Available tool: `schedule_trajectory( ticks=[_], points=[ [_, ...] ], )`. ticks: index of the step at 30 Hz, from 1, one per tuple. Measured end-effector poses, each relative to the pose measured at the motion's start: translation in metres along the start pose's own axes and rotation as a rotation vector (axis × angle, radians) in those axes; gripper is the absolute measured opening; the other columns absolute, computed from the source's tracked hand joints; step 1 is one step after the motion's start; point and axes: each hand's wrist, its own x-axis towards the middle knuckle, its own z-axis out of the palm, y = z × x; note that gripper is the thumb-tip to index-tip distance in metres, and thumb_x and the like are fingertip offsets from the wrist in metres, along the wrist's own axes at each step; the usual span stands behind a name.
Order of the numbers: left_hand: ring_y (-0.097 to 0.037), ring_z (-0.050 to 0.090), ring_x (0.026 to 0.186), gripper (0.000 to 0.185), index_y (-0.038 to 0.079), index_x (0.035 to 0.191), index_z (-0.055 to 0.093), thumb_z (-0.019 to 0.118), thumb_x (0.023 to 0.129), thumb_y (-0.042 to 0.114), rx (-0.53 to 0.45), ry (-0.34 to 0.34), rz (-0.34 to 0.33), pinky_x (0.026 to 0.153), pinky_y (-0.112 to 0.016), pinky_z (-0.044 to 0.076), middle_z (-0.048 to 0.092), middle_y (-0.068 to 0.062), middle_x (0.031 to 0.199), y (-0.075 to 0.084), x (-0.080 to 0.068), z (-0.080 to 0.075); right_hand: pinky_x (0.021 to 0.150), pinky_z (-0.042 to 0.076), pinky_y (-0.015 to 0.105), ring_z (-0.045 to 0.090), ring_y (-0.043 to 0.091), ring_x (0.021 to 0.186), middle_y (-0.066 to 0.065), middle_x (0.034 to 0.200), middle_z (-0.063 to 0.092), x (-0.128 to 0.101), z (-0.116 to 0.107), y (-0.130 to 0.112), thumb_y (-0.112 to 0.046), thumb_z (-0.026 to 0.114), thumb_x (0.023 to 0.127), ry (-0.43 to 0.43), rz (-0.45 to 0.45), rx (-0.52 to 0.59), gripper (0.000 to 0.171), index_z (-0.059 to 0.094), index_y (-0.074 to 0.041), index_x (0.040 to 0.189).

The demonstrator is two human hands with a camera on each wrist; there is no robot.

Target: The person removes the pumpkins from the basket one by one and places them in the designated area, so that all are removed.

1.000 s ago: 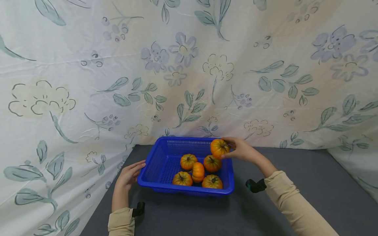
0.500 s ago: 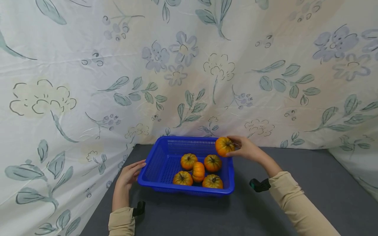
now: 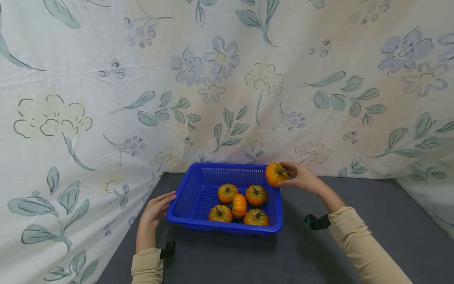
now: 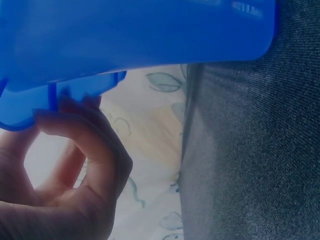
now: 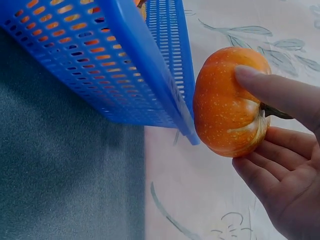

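A small orange pumpkin (image 3: 276, 174) is held up at the right rim of the blue plastic basket (image 3: 223, 225). My right hand (image 3: 303, 179) pinches it between thumb and fingers; in the right wrist view the pumpkin (image 5: 227, 102) shows its dark stem turned toward the palm. My left hand (image 3: 156, 209) grips the basket's left rim, and in the left wrist view its curled fingers (image 4: 95, 145) reach up under the rim. Several more pumpkins sit in the basket, among them one lying on its side (image 3: 239, 206) in their middle.
The basket stands on a dark grey tabletop (image 3: 227, 260). Behind and to the left hangs a pale floral cloth (image 3: 227, 134), close to the basket's far side. Black wrist devices sit at the left cuff (image 3: 147, 264) and right cuff (image 3: 340, 221).
My right hand has moved right and slightly up with the pumpkin, from over the basket's right part to its right rim. The left hand keeps its place on the basket.
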Motion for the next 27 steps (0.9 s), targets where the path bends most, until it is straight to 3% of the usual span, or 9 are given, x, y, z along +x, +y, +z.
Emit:
schedule_trajectory(
  ticks=[8, 20, 27],
  points=[
    [-0.007, 0.068, 0.087, 0.058, 0.004, 0.136, 0.057, 0.075, 0.086, 0.028, 0.001, 0.002, 0.002, 0.077, -0.027, 0.054, 0.069, 0.009, 0.104, 0.001, 0.001, 0.0, 0.107, 0.037, 0.057, 0.034, 0.049, 0.139, 0.031, 0.151, 0.034, -0.003, -0.004, 0.008, -0.023, 0.078, 0.083, 0.003, 0.021, 0.017, 0.084, 0.033, 0.009, 0.147],
    [-0.007, 0.068, 0.085, 0.056, 0.004, 0.136, 0.057, 0.075, 0.087, 0.025, -0.015, -0.012, -0.01, 0.075, -0.026, 0.054, 0.069, 0.013, 0.096, 0.002, -0.001, 0.0, 0.109, 0.034, 0.057, 0.033, 0.05, 0.139, 0.034, 0.149, 0.034, -0.007, -0.009, 0.025, -0.02, 0.078, 0.084, 0.02, 0.019, 0.028, 0.083, 0.033, 0.012, 0.145],
    [-0.007, 0.069, 0.084, 0.055, 0.005, 0.134, 0.058, 0.075, 0.086, 0.024, -0.029, -0.015, -0.023, 0.075, -0.027, 0.055, 0.069, 0.013, 0.094, 0.003, -0.001, 0.0, 0.107, 0.037, 0.057, 0.038, 0.051, 0.136, 0.035, 0.146, 0.038, -0.01, -0.011, 0.033, -0.022, 0.078, 0.084, 0.031, 0.019, -0.025, 0.081, 0.036, 0.014, 0.143]
  ],
)
